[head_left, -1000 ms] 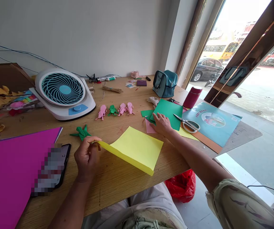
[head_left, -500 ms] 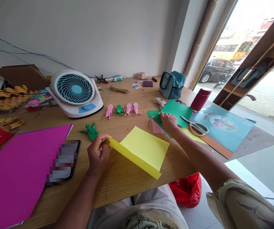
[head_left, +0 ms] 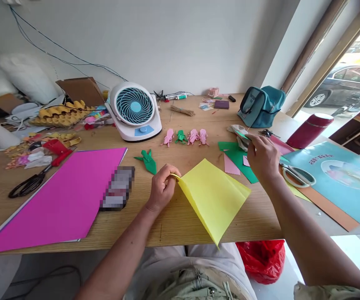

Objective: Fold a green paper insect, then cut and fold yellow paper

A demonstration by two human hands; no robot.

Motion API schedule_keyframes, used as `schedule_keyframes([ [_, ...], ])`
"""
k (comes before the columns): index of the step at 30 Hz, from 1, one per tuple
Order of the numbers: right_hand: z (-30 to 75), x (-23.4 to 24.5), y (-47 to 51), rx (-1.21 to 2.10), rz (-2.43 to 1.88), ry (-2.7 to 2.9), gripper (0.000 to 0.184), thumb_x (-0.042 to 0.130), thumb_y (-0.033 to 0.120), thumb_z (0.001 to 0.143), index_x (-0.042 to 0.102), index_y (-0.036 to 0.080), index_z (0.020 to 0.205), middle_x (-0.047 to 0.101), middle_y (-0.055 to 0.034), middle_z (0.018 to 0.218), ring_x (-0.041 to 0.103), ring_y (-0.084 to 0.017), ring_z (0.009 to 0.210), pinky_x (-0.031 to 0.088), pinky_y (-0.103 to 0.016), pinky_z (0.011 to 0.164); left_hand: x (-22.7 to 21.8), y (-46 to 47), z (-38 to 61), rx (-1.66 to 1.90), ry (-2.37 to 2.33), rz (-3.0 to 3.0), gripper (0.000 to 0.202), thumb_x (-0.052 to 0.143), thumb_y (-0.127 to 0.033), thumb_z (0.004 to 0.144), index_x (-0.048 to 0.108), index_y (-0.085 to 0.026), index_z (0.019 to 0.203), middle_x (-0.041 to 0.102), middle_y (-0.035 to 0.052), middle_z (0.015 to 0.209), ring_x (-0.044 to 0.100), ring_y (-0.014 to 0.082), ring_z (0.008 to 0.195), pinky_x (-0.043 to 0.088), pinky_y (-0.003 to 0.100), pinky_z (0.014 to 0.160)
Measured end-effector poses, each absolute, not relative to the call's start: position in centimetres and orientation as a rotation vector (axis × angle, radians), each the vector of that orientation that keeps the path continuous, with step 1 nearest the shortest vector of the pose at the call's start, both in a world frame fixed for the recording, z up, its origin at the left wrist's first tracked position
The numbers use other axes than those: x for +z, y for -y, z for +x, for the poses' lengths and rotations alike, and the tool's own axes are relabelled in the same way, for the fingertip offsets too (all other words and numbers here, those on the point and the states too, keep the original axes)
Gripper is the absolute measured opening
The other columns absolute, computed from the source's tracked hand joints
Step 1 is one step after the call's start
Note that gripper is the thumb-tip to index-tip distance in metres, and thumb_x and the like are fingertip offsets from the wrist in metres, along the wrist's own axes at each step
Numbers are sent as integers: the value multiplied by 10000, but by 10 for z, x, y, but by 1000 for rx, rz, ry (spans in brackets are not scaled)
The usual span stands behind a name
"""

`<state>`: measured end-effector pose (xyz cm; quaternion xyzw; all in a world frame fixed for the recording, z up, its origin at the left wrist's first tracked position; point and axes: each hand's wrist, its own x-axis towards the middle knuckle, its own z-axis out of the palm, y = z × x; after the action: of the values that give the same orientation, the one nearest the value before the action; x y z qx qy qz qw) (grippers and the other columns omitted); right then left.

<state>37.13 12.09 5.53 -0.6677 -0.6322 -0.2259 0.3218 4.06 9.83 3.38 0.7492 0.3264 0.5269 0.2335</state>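
My left hand (head_left: 164, 183) pinches the left corner of a yellow sheet of paper (head_left: 214, 196), whose near corner reaches the table's front edge. My right hand (head_left: 265, 155) is closed on a green sheet of paper (head_left: 241, 134), lifted and seen nearly edge-on. Under and beside that hand lie more green paper (head_left: 242, 164) and a pink paper piece (head_left: 230, 163). White-handled scissors (head_left: 298, 177) rest just right of my right wrist, their blades partly hidden. Beyond my left hand sits a green folded paper figure (head_left: 148, 161). Farther back stand small pink folded figures (head_left: 193, 136) and a green one (head_left: 181, 136).
A large magenta sheet (head_left: 64, 200) and a phone (head_left: 117, 189) lie at left, near black-handled scissors (head_left: 31, 183). At the back are a fan (head_left: 136, 110) and a teal bag (head_left: 263, 106). A dark red bottle (head_left: 311, 130) and a blue folder (head_left: 339, 179) are at right.
My right hand has lifted the green sheet, which lay flat before, and tilted it up. The yellow sheet's rolled near edge has opened out. My view has turned left.
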Motion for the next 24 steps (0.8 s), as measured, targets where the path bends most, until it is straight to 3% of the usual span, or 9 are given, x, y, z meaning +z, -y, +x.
schedule_keyframes([
  [3, 333, 72, -103, -594, -1249, 1801, 385, 377, 175, 991, 593, 198, 1309, 678, -110, 1255, 624, -250, 1141, 474, -410, 961, 32, -99, 41, 1282, -856, 2098, 291, 373, -35, 757, 617, -188, 799, 633, 26, 804, 605, 157, 797, 471, 285, 751],
  [7, 275, 80, -76, -605, -956, 2117, 433, 409, 105, 976, 561, 230, 1363, 648, -94, 1337, 602, -241, 1209, 488, -409, 961, 25, -105, 40, 939, -956, 2065, 321, 416, -70, 745, 683, -198, 868, 713, 53, 915, 654, 217, 911, 495, 354, 842],
  [10, 253, 71, -68, -624, -852, 2328, 393, 437, 195, 1002, 553, 165, 1376, 581, -125, 1417, 548, -270, 1278, 459, -434, 1012, 23, -116, 40, 1005, -1022, 1885, 307, 552, -195, 756, 718, -194, 1015, 717, 104, 1130, 610, 310, 1139, 464, 447, 988],
  [15, 260, 52, -70, -634, -893, 2327, 390, 414, 179, 1008, 567, 137, 1364, 583, -134, 1413, 560, -277, 1256, 461, -439, 998, 42, -114, 23, 1101, -910, 1552, 538, 497, -367, 856, 556, -154, 1348, 634, 130, 1330, 582, 297, 1244, 457, 457, 1047],
  [17, 269, 48, -67, -605, -916, 2323, 402, 410, 165, 1006, 551, 144, 1382, 567, -134, 1429, 544, -276, 1281, 444, -450, 1019, 50, -98, -5, 1198, -1171, 1711, 526, 528, -385, 883, 535, -178, 1367, 578, 111, 1406, 510, 269, 1332, 379, 416, 1132],
  [20, 280, 46, -63, -604, -915, 2245, 445, 434, 119, 983, 522, 181, 1415, 579, -123, 1419, 542, -261, 1295, 431, -442, 1041, 49, -62, -73, 1273, -1942, 1903, 516, 491, -428, 905, 523, -228, 1380, 558, 94, 1423, 497, 274, 1335, 358, 421, 1143],
  [24, 285, 52, -60, -684, -896, 2057, 541, 491, 41, 917, 517, 230, 1423, 626, -108, 1368, 597, -255, 1240, 455, -428, 1020, 24, -15, -168, 434, -2633, 1761, 787, 506, -541, 824, 419, -85, 1460, 458, 245, 1475, 382, 448, 1387, 365, 589, 1078],
])
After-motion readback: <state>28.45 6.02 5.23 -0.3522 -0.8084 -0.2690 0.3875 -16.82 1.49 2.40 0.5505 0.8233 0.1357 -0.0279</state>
